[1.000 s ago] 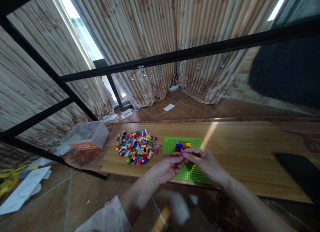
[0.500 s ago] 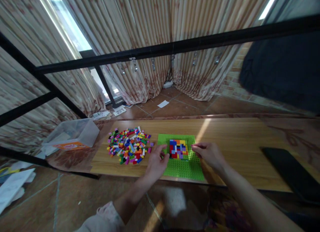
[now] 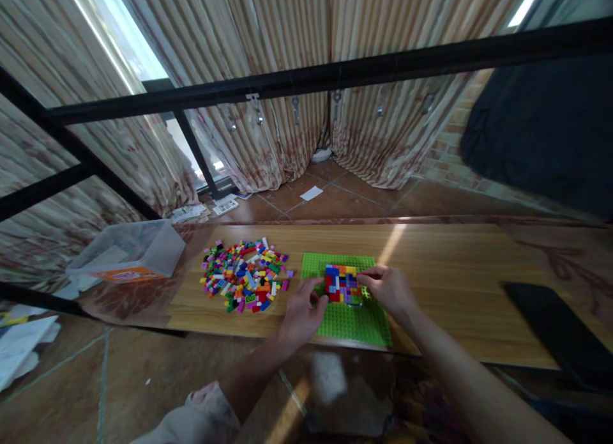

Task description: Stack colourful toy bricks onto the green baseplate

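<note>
A green baseplate (image 3: pixel 352 321) lies on the wooden table (image 3: pixel 454 271) with a patch of coloured bricks (image 3: pixel 341 283) built on its far half. My left hand (image 3: pixel 301 311) rests on the plate's left edge, fingers bent and pressing down beside the patch. My right hand (image 3: pixel 389 289) touches the patch's right side with thumb and forefinger pinched together at a brick. Whether those fingers hold a brick is too small to tell. A heap of loose coloured bricks (image 3: pixel 244 275) lies left of the plate.
A clear plastic box (image 3: pixel 129 252) sits at the table's left end. A black flat object (image 3: pixel 560 332) lies at the right. A black metal frame (image 3: pixel 335 80) crosses overhead. Curtains hang behind, and papers lie on the tiled floor.
My hands, held together above the plate a second ago, have parted. The left has dropped onto the plate's left edge and the right has moved in to the patch's right side.
</note>
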A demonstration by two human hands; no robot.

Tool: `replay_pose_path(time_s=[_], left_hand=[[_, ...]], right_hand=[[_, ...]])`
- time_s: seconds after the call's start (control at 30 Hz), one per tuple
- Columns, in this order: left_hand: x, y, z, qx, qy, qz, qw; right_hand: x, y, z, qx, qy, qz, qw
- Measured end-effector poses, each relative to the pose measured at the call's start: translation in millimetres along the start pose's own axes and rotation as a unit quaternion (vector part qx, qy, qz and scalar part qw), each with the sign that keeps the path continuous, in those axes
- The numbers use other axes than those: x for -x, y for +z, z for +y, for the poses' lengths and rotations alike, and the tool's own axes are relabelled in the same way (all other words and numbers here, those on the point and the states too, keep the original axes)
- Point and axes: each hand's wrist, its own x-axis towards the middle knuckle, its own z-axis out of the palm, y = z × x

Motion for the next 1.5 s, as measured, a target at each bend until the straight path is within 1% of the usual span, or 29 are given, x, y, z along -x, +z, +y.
replay_pose_path(time_s=[0.1,0.2,0.43,0.53,0.63,0.73,0.8,0.87,0.97,1.03,1.13,1.2,1.33,1.43,1.5], left_hand=[[0.5,0.4,-1.1,-0.003,0.007,-0.001,1.0],[0.8,0.1,-1.8,-0.003,0.019,-0.001,1.0],[2.2,-0.6,-0.5,-0.001,0.032,-0.002,0.999],[2.4,-0.2,0.0,-0.009,0.041,-0.009,0.999],[2.2,0.4,0.1,-0.015,0.049,-0.014,0.999],[2.1,0.9,0.3,-0.008,0.052,-0.015,0.999],[2.1,1.1,0.5,-0.002,0.055,-0.013,0.998],[2.3,1.0,0.7,0.0,0.057,-0.015,0.998],[2.4,0.9,0.5,-0.002,0.053,-0.021,0.998],[2.1,1.0,0.0,-0.003,0.049,-0.025,0.999],[1.7,1.2,-0.9,-0.001,0.049,-0.029,0.998],[1.7,1.4,-1.2,0.0,0.053,-0.029,0.998],[1.9,1.4,-0.9,-0.005,0.057,-0.028,0.998],[2.2,1.2,-0.6,-0.01,0.059,-0.027,0.998],[2.2,0.9,-0.7,-0.013,0.062,-0.026,0.998]], right_hand=[[0.4,-0.4,-2.9,0.02,0.007,0.008,1.0],[0.2,1.0,-2.8,0.019,0.004,0.015,1.0],[-7.7,8.6,11.5,-0.027,-0.03,0.019,0.999],[-12.2,11.4,17.8,-0.053,-0.018,0.005,0.998],[-15.7,13.3,21.8,-0.086,0.01,-0.021,0.996],[-18.0,13.0,22.7,-0.125,0.035,-0.049,0.99],[-18.8,10.8,20.9,-0.131,0.041,-0.054,0.989],[-18.9,7.3,16.9,-0.108,0.034,-0.056,0.992],[-16.7,1.3,7.3,-0.047,0.011,-0.053,0.997],[-13.8,-1.8,0.1,-0.004,0.001,-0.039,0.999],[-9.2,-4.6,-8.6,0.045,-0.006,-0.02,0.999],[-7.3,-5.8,-11.6,0.065,-0.005,-0.023,0.998],[-8.9,-7.5,-10.1,0.082,-0.004,-0.052,0.995],[-15.2,-7.3,-5.7,0.07,-0.013,-0.073,0.995],[-21.1,-7.0,-4.6,0.044,0.007,-0.096,0.994]])
